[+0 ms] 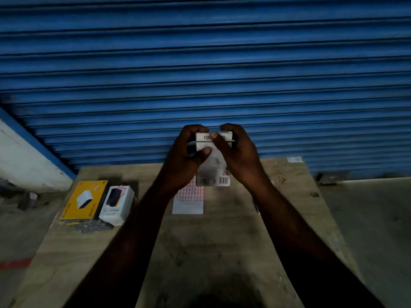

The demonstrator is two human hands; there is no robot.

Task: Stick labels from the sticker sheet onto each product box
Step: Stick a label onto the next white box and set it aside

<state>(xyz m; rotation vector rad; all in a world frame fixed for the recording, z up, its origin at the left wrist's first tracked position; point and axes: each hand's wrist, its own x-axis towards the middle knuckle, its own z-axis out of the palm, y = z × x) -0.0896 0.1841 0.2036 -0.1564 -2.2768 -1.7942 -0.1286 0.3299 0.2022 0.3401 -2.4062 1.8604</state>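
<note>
Both hands hold a white product box (214, 172) upright above the table, its barcode at the lower right. My left hand (186, 152) grips its left side, thumb on the front face. My right hand (238, 152) grips the right side, with its thumb pressing the box's top front near the printed name. Below the box the sticker sheet (189, 201) lies flat on the wooden table (211, 241), with rows of small red-edged labels and a bare white lower part. At the left stand a yellow box (83, 200) and a white box (116, 204).
A blue roller shutter (200, 63) closes off the space behind the table. The two boxes at the left rest on a dark patterned thing (89, 227). A small pale scrap (294, 160) lies at the table's far right corner. Concrete floor (367, 218) lies to both sides.
</note>
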